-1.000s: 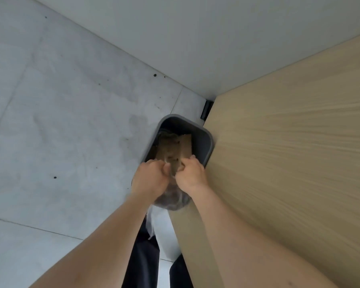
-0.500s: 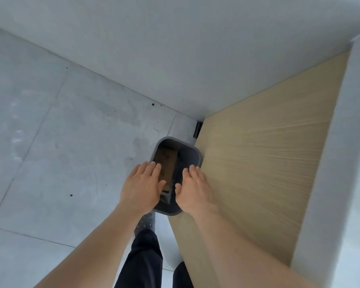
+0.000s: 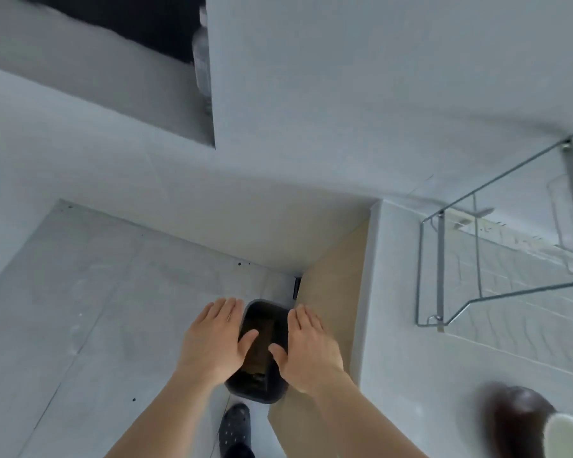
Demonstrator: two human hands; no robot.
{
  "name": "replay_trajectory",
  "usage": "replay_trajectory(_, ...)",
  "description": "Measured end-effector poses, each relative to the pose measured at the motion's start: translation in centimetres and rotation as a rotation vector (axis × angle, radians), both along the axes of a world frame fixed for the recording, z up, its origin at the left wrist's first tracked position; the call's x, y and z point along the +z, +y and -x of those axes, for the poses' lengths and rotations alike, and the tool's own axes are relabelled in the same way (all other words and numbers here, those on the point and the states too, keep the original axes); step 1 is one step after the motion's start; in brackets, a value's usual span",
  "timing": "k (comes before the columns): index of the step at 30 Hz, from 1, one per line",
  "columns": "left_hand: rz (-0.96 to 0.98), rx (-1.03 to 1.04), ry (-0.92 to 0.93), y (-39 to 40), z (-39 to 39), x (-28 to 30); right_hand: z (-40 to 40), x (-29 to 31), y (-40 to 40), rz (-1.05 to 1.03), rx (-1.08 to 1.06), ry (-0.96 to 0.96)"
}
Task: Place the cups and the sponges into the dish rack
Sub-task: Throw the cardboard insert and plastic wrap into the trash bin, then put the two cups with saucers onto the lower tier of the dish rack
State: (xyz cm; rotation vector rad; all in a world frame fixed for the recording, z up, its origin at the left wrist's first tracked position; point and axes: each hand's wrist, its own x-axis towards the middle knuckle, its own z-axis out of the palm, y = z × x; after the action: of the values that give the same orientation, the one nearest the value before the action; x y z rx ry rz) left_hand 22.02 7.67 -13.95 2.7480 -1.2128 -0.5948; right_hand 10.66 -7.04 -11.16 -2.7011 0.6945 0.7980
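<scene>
Dish rack sits empty far right on tabletop w/ brown cup near right; left hand & right hand, now flat open & empty, lifted off bin, so placing not begun.

Soft even daylight, motion blur, wide-angle warping

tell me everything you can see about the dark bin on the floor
The bin is a dark grey, rounded-rectangular tub, plastic by its look, standing upright and open-topped on the pale floor against the wooden cabinet side. Brown, cardboard-like scraps lie inside. The left hand and right hand hover open above it, partly covering its rim; whether they touch it is unclear.
</scene>
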Motion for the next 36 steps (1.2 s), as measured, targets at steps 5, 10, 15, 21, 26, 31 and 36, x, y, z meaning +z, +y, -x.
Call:
replay_trajectory(5,0.051,0.016,-0.037,-1.1,1.0,6.7,2.5,8.2,-2.0,0.069,-0.058,-0.146)
replay_trajectory(10,0.145,-0.031,-0.073,-4.2,3.5,12.2,7.2,14.3,-4.7,0.131,-0.134,-0.198)
replay_trajectory(15,0.237,-0.146,-0.082,-8.7,7.4,15.7,13.0,17.4,-8.0,0.185,-0.263,-0.252)
replay_trajectory(21,0.256,-0.193,-0.072,-13.1,12.0,18.7,20.3,18.9,-12.2,0.176,-0.461,-0.335)
replay_trajectory(26,0.245,-0.178,-0.058,-16.3,17.0,19.4,26.2,19.2,-15.2,0.144,-0.525,-0.383)
replay_trajectory(31,0.216,-0.166,-0.065,-19.3,22.7,19.6,31.8,18.6,-18.5,0.064,-0.590,-0.389)
replay_trajectory(36,0.158,-0.078,-0.023,-21.7,27.4,18.9,36.1,16.8,-21.6,-0.062,-0.644,-0.383)
